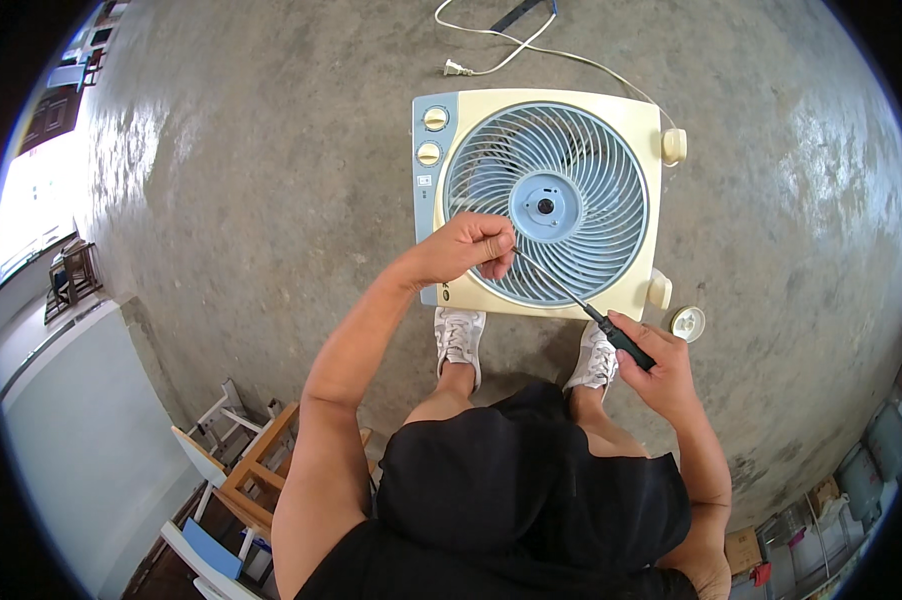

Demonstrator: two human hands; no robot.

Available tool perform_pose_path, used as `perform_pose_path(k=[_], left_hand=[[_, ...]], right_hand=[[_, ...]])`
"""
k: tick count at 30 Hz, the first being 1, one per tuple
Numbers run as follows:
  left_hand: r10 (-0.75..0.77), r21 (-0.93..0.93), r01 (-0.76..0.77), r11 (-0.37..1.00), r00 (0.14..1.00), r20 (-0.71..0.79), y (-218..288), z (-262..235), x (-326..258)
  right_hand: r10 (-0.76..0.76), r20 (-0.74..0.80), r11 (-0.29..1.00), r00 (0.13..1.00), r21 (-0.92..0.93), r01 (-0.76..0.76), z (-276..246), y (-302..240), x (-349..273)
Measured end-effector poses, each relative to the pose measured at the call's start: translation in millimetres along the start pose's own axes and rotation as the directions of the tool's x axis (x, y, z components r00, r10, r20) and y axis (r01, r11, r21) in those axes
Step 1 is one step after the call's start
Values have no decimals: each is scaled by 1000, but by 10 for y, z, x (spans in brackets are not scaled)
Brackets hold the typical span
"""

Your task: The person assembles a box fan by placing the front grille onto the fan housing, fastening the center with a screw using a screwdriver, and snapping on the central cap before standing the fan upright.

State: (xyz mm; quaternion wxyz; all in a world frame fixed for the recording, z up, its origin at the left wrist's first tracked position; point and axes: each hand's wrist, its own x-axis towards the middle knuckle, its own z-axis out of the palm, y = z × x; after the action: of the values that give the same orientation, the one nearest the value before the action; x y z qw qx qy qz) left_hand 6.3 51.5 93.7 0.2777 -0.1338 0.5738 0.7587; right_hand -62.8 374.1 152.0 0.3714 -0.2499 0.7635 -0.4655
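On the grey floor (pixel 271 200), just beyond the white shoes (pixel 458 335), lies the box fan (pixel 546 190), its grille (pixel 616 205) facing up. The right hand (pixel 663 368) is wrapped round the handle of a screwdriver (pixel 614 334); the left hand (pixel 474 244) is curled in a pinch by its tip, though I can't tell around what. I'd steady that tip, lest anything small drop through the slats.

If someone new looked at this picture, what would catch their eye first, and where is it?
Probably the cream-and-blue box fan, lying face up on the concrete floor just beyond the person's shoes. Next, the dark-handled screwdriver in the right grip, its shaft slanting over the fan's near side towards the closed left grip. Then the pale plug on the floor past the fan's far edge.
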Motion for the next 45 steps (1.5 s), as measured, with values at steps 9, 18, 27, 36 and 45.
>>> perform_pose_path(k=[9, 18, 27, 36, 45], left_hand=[[48, -395, -8, 919, 995, 91, -73, 32, 16], [30, -361, 14, 932, 993, 114, -20, 6, 6], [-50, 81, 42, 996, 993, 104, 113, -44, 24], [-78, 203, 66, 977, 996, 53, 106, 3, 91], [131, 261, -140, 955, 990, 55, -5, -84, 111]], right_hand=[[-44, -17, 998, 999, -35, 43, -13, -26, -4], [-43, 14, 998, 999, -51, 44, -42, -60, -3], [139, 94, 984, 986, 104, -148, -42, -101, -38], [-8, -11, 993, 1000, -118, 7, -51, -215, -1], [22, -169, 947, 985, 319, 34, -430, -309, -8]])
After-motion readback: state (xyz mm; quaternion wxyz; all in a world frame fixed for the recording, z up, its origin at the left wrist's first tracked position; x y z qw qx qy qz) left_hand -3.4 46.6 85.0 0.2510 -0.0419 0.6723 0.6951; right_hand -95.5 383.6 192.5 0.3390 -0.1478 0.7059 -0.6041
